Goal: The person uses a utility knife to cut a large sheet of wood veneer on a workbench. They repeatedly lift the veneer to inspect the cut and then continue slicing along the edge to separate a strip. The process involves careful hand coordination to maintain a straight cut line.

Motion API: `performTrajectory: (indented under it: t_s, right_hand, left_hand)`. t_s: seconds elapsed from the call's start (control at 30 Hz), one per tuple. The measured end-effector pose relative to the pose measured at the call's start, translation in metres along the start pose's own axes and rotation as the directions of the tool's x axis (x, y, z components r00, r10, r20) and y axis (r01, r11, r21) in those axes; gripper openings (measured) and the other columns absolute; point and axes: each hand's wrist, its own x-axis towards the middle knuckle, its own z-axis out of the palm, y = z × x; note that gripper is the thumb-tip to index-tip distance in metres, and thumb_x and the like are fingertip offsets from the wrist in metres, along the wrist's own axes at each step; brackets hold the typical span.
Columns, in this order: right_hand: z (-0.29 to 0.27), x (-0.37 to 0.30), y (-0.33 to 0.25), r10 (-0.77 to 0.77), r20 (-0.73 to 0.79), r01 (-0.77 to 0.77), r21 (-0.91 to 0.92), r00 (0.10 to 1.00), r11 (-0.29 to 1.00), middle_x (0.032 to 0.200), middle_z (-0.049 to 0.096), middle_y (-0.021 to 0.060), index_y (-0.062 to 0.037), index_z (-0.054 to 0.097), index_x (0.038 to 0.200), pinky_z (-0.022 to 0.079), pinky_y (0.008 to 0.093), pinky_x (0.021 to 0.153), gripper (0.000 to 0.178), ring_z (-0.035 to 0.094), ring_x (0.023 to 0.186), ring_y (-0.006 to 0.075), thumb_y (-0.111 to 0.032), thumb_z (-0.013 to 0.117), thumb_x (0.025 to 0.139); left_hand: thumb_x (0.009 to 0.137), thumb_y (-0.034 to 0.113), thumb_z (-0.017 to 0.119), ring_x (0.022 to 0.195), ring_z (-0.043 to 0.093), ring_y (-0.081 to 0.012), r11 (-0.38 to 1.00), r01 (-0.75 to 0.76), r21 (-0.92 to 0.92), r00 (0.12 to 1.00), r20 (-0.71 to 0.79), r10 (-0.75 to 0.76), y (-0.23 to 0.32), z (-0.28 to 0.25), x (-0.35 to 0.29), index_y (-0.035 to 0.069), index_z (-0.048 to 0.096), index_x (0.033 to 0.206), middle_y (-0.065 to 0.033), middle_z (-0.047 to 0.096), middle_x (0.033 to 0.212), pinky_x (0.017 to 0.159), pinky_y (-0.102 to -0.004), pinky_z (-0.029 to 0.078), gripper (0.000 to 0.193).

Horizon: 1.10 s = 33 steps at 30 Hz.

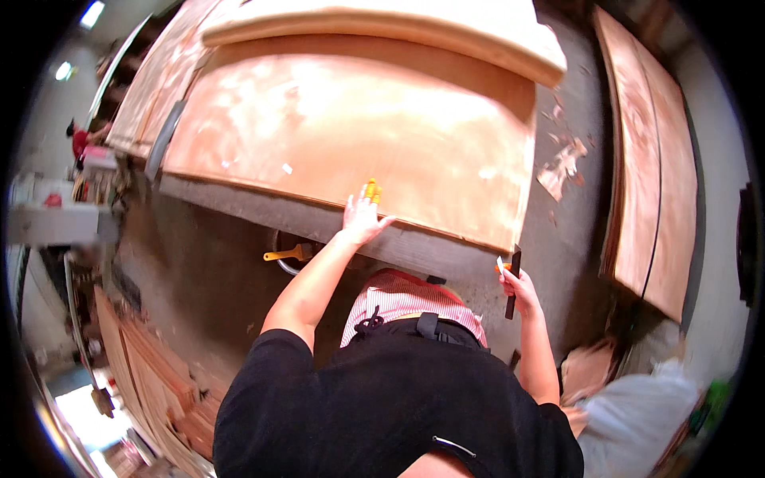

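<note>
A large pale-brown wood veneer sheet [358,119] lies in front of me on a grey-edged table. My left hand [364,221] rests on it near its front edge, fingers stretched out and thumb spread. Yellow-orange covers wrap two of its fingertips. Beyond the sheet's front right corner, my right hand [522,291] is closed around a dark, narrow, flat tool [512,296], held roughly upright in the picture. Orange and white show at those fingertips. The tool's exact kind does not show.
A thick wood-coloured roll [382,25] spans the sheet's far side. Below the front edge are a yellow-handled brush [284,254] and a round rim. Torn scraps [562,169] litter the floor at right, before stacked panels [649,159]. A person in red [80,142] is far left.
</note>
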Motion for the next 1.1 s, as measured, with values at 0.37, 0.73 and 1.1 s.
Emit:
performTrajectory:
  t_s: [0.37,0.73,1.1]
  right_hand:
    - [0.098,0.084,-0.090,-0.024,0.132,0.060,-0.278,0.991,0.959,0.066,0.050,-0.0050,-0.0027,0.058,0.100,0.023,0.0154,0.042,0.020,0.033,0.047,0.0002,-0.018,0.051,0.088]
    - [0.321,0.210,-0.169,0.016,0.354,0.280,-0.765,0.935,0.580,0.067,0.053,-0.0024,-0.0054,0.060,0.100,0.037,0.0213,0.062,0.021,0.047,0.066,0.0058,-0.021,0.053,0.087]
    - [0.456,0.341,-0.142,-0.182,0.384,0.419,-0.738,0.905,0.529,0.070,0.063,0.0057,-0.0012,0.054,0.099,0.045,0.0252,0.063,0.019,0.059,0.070,0.0114,-0.012,0.055,0.084]
  left_hand:
    - [0.081,0.041,0.054,0.107,0.049,-0.0313,0.819,0.154,-0.553,0.786,-0.434,-0.440,-0.110,-0.025,0.054,0.004,0.048,0.120,-0.0161,0.047,0.125,0.088,-0.0445,0.040,0.054]
    - [0.085,0.042,0.044,0.132,0.021,-0.0238,0.807,0.475,-0.350,0.656,-0.471,-0.590,-0.163,-0.004,0.081,0.006,0.028,0.136,-0.0102,0.024,0.142,0.105,-0.0485,0.015,0.064]
    - [0.080,0.033,0.055,0.131,0.023,-0.0259,0.805,0.366,-0.466,0.625,-0.518,-0.584,-0.169,-0.015,0.087,0.003,0.033,0.132,-0.0134,0.029,0.139,0.106,-0.0461,0.017,0.064]
